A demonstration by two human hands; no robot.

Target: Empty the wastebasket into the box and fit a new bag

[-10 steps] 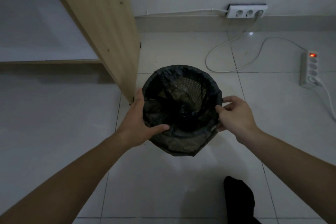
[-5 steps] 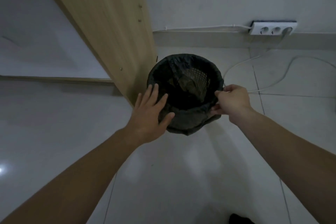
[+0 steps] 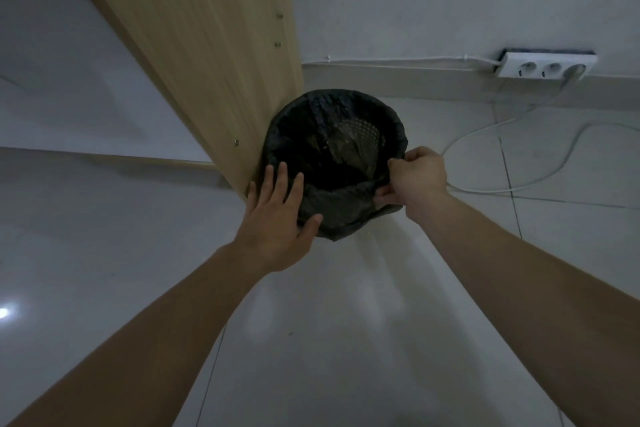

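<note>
Wastebasket (image 3: 334,163) between hands, left hand (image 3: 277,215) flat on its side, right hand (image 3: 417,177) pinching bag (image 3: 346,208) rim

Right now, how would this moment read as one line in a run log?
stage: fitting bag | left hand: flat on black bag at wastebasket side | right hand: pinching bag at rim | box: not in view

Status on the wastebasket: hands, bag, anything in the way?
Left hand flat on wastebasket side. Right hand pinching black bag at rim. Wooden panel tight against wastebasket.
</note>
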